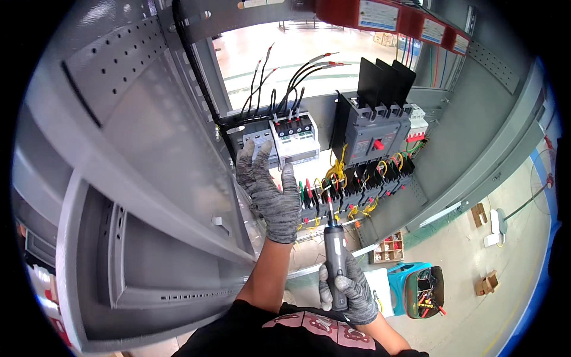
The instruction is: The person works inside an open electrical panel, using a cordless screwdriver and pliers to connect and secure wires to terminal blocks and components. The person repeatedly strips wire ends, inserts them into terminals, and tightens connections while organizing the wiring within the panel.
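Note:
My left hand (272,196), in a grey knitted glove, reaches up into the metal cabinet with its fingers stretched and apart. Its fingertips overlap the lower part of a light grey module (257,140); whether they touch it I cannot tell. Beside that module sits a white meter-like device (297,141) with black terminals and black wires on top. In my gloved right hand (355,291) is a dark cordless screwdriver (336,256), held upright in the picture. Its bit points toward a row of small breakers (369,189) with green, red and yellow wires.
A large breaker (376,140) with a red switch and black fins stands right of the meter. Red busbar covers (357,15) cross the top. The cabinet door (148,202) stands left. On the floor are a teal tool bin (399,288), a parts box (389,247) and a small carton (486,284).

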{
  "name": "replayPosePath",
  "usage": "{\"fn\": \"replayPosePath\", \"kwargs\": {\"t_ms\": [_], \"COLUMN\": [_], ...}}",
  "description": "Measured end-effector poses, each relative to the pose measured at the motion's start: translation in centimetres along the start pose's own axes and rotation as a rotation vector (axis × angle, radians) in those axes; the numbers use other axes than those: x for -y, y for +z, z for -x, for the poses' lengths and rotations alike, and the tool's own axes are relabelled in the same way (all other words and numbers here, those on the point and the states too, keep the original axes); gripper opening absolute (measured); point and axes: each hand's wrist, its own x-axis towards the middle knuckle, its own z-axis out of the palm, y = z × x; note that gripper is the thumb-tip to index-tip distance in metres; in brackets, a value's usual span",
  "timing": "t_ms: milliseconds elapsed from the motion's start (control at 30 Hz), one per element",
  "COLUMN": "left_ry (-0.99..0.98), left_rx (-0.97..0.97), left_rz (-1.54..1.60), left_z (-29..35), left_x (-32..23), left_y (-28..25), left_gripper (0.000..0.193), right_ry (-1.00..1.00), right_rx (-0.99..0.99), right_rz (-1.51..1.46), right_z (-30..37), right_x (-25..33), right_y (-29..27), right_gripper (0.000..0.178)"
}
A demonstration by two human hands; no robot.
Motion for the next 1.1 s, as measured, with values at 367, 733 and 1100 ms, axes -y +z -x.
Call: {"fn": "replayPosePath", "kwargs": {"t_ms": [367, 733, 1100], "left_ry": [0.023, -0.013, 0.023], "left_rx": [0.053, 0.427, 0.368], "left_rz": [0.193, -0.227, -0.175], "left_z": [-6.6, -14.2, -15.2], "left_x": [-4.5, -3.8, -2.0], "left_y": [-0.4, 1.9, 2.2], "left_gripper": [0.024, 0.038, 0.026], "right_ry": [0.009, 0.137, 0.161], "right_rx": [0.018, 0.146, 0.18], "right_rz": [0.071, 0.086, 0.144], "right_z": [6.4, 7.8, 7.0], "right_x": [2.3, 3.4, 4.1], "right_y": [-4.4, -7.5, -8.2], "right_gripper": [0.064, 0.056, 0.055]}}
